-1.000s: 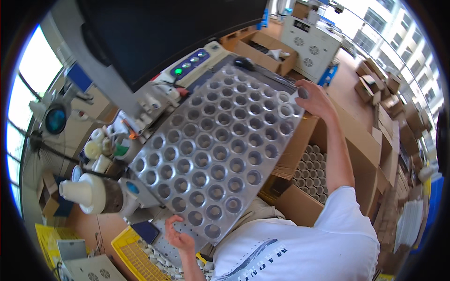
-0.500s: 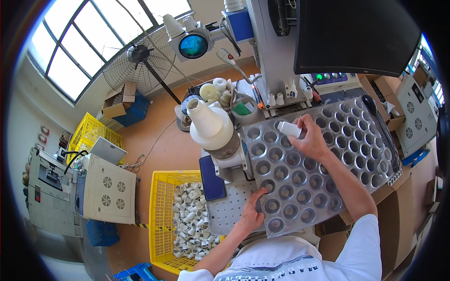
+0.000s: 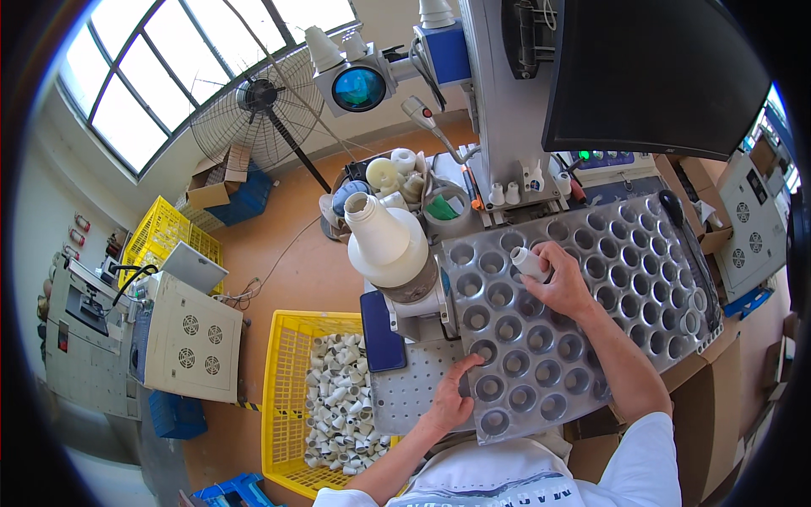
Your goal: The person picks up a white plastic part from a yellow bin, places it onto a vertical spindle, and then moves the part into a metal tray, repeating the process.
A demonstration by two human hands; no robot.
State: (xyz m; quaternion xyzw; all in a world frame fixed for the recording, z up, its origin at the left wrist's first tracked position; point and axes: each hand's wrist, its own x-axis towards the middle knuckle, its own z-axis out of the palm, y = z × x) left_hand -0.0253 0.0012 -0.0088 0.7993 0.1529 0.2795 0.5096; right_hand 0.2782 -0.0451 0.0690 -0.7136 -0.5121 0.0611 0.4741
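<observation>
My right hand (image 3: 562, 280) is closed round a small white plastic sleeve (image 3: 530, 264), tilted with one open end toward the upper left. It is over the far left part of a clear plastic tray (image 3: 583, 359) with rows of round cups. My left hand (image 3: 452, 399) grips the left edge of that tray, its forefinger bent over the rim beside a cup. Just beyond the left hand, a large white cone-shaped fixture (image 3: 387, 243) rises from a grey metal mount. Several white sleeves (image 3: 342, 401) lie heaped in a yellow basket (image 3: 279, 397) left of my left hand.
A dark blue phone-like slab (image 3: 383, 331) lies on a perforated metal plate (image 3: 414, 397). Behind the tray stand a machine column (image 3: 511, 110) and a black monitor (image 3: 650, 80). A grey bucket (image 3: 448, 221) and a floor fan (image 3: 258, 97) are farther back. Cardboard (image 3: 705, 414) is at right.
My right hand has brought the white sleeve slightly nearer and turned it more upright over the tray. The left hand stays at the tray's edge. The whole view has shifted a little.
</observation>
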